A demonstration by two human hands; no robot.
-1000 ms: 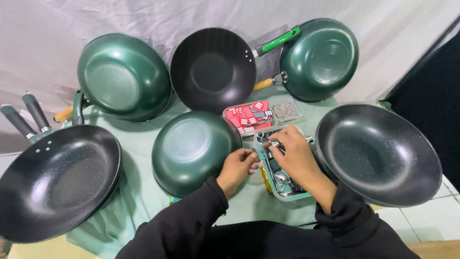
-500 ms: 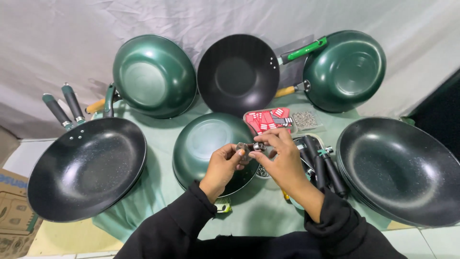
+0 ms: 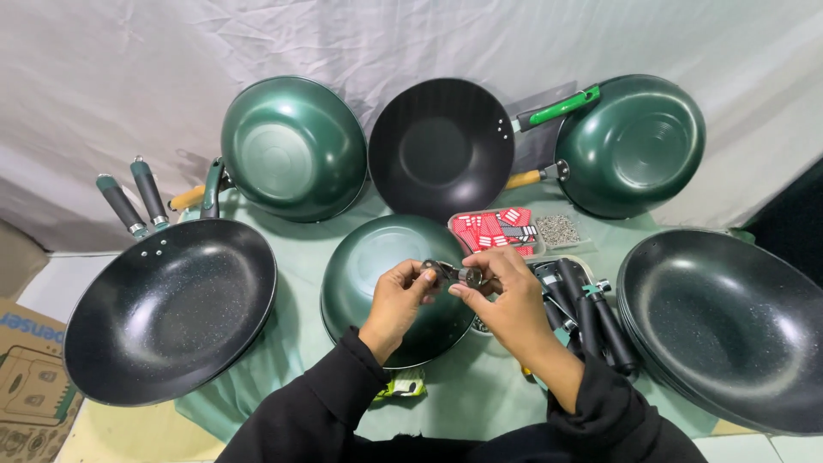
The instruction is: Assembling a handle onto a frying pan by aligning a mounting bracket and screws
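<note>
While six woks [image 3: 394,283] lie around, two hands [image 3: 399,300] pinch perhaps one bracket [image 3: 450,273].

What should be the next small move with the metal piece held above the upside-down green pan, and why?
Probably lower the small metal piece to the green pan beneath. Both the left hand and the right hand pinch it just above the pan's upturned bottom, not yet touching it.

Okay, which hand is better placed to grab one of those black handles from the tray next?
Right, probably. The right hand sits just beside the black handles, while the left hand is over the upturned green pan, farther away. Both hands are pinching a small metal part.
</note>
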